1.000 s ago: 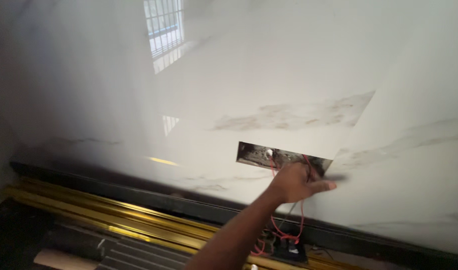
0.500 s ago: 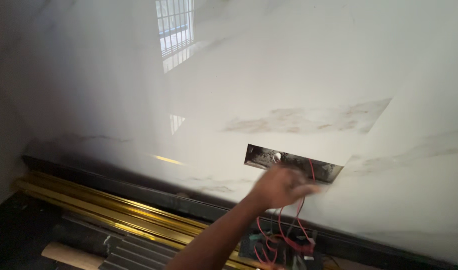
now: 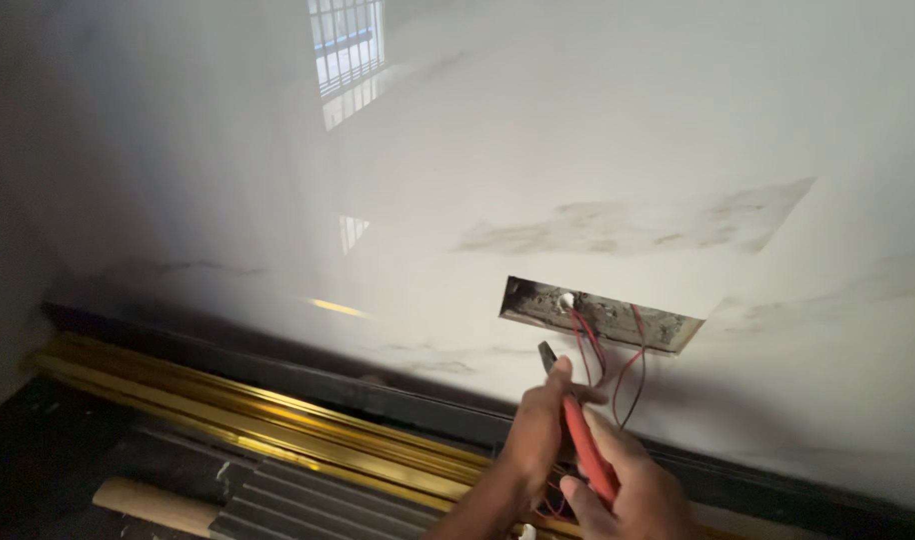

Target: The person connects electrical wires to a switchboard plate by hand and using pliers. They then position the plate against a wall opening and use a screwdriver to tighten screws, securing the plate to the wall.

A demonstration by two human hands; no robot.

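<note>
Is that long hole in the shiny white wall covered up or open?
Open. The rectangular cut-out in the glossy white marble wall has no cover; rough grey inside shows, and thin red wires hang out.

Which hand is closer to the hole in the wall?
Left. The left hand reaches up just below the wall cutout, touching the red wires. The right hand sits lower, holding red-handled pliers.

two bare hands, left grip (image 3: 538,440), right grip (image 3: 628,490), no sleeves

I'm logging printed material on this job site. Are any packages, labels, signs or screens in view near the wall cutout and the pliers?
None in view: only the glossy white marble-look wall, its rectangular cutout with red wires, red-handled pliers and gold trim strips.
</note>
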